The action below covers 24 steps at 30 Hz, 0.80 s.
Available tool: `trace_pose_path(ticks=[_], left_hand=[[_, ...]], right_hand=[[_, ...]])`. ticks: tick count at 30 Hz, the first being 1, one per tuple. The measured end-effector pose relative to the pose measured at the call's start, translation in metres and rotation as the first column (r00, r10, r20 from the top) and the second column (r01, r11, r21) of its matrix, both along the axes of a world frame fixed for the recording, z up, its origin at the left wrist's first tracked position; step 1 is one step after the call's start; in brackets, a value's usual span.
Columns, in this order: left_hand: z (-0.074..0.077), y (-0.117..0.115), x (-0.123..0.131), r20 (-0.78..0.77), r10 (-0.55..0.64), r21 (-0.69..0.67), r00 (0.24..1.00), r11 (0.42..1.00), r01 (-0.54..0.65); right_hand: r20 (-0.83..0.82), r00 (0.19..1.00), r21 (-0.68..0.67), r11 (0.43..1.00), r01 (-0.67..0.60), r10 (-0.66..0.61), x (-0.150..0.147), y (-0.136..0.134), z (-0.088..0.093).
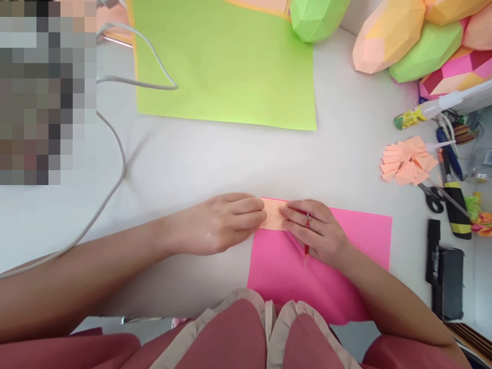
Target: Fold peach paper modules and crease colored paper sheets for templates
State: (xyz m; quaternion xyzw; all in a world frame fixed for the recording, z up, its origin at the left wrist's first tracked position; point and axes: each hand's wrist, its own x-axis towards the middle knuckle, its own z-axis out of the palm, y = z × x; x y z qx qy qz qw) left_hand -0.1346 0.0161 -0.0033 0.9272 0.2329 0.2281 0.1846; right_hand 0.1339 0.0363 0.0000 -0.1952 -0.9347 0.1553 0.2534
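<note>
A small peach paper piece (274, 214) lies over the upper left corner of a pink paper sheet (369, 230). The closed fingers of my left hand (226, 223) meet the peach piece's left end; its thumb is hidden. At the other end, my right hand (321, 230) grips the paper, its fingers bent and close together. A slim red pen-like stick (306, 249) shows below the right fingers, partly hidden by them. One right finger wears a ring with a red stone (308, 220).
A large green sheet (226, 72) lies at the back, a white cable (123, 164) at left. At right are faceted paper shapes (388, 33), a glue bottle (417, 115), a pleated peach paper piece (409, 161), scissors (433, 199), a black-and-yellow cutter (456, 207) and a dark phone-like object (452, 284).
</note>
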Motion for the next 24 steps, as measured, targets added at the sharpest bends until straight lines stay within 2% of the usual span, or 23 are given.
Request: trace_pose_path(ticks=[10,24], left_hand=[[0.0018,0.0075,0.0008,0.070,0.017,-0.004,0.997,1.000,-0.017],[0.0032,0.0023,0.0037,0.055,-0.017,0.001,0.998,1.000,0.017]], right_hand=[[-0.007,1.000,-0.004,1.000,0.001,-0.001,0.0016,-0.0007,-0.0027],[-0.011,1.000,-0.023,1.000,0.006,-0.006,0.0007,-0.0010,-0.0031]])
